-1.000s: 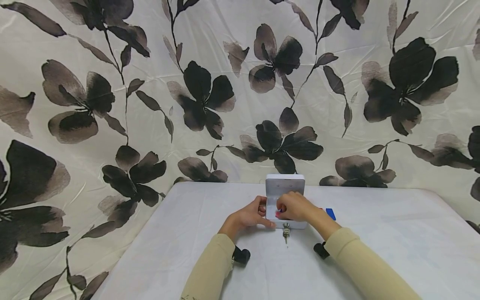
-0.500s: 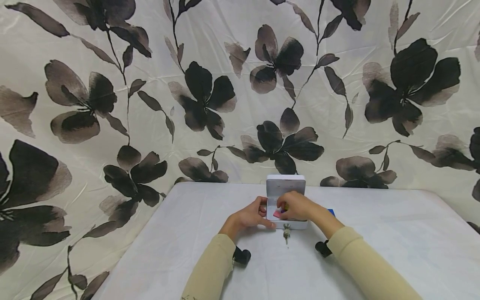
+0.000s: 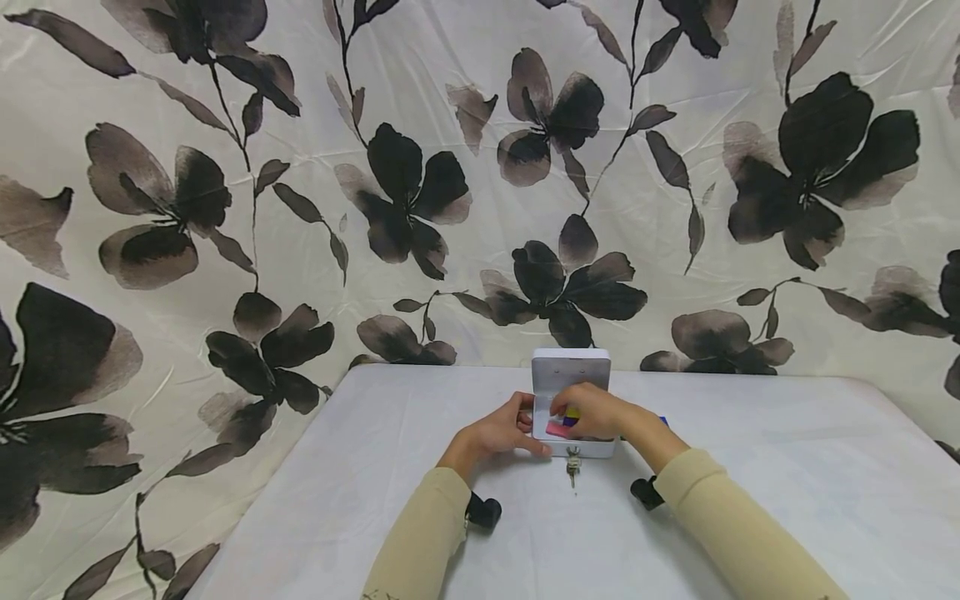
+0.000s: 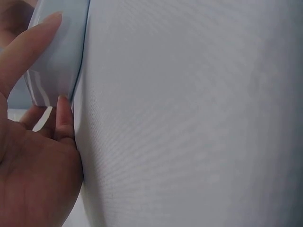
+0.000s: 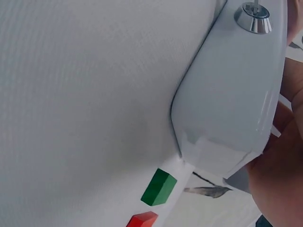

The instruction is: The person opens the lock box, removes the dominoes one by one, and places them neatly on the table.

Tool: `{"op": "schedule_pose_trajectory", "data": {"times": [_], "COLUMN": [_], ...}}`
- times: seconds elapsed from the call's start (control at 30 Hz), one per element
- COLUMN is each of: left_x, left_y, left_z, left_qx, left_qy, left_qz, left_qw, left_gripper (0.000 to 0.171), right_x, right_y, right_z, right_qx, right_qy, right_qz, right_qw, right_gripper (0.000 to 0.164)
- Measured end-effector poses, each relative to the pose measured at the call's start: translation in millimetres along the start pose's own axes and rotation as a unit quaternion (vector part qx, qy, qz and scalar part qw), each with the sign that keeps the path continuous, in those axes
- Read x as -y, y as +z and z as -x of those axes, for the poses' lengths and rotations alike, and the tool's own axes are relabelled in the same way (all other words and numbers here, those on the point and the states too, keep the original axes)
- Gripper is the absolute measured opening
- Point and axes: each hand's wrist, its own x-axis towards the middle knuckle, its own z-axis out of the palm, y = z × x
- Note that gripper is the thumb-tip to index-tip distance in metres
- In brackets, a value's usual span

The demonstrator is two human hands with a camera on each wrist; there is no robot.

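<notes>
Head view: left hand [image 3: 491, 435] grips the cash box [image 3: 596, 450]; right hand [image 3: 594, 412], fingers bent (hold unclear), seemingly positions the pink block [image 3: 557, 429] inside; next calls for precision.

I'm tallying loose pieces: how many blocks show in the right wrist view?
2: a green block outside the box, and, lower in the picture, a red block cut by the frame edge. Others may be hidden by the box.
</notes>
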Motion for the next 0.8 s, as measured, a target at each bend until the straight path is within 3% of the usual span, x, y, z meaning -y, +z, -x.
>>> {"op": "schedule_pose_trajectory", "data": {"times": [0.43,0.8], "left_x": [1.1,2.3], "left_y": [0.6,0.8], "left_z": [-0.7,-2.5], "left_qx": [0.001,-0.003], "left_qy": [0.002,0.001], "left_qz": [-0.007,0.000], "left_qw": [1.0000,1.0000], "left_gripper": [0.082,0.081], "right_x": [-1.8,4.5], "right_y": [6.1,-2.8], "right_z": [-6.6,-8.6], "right_qx": [-0.003,0.055], "right_qy": [-0.002,0.036], "right_qz": [0.000,0.002], "right_qw": [1.000,0.998], "right_gripper": [0.028,0.038]}}
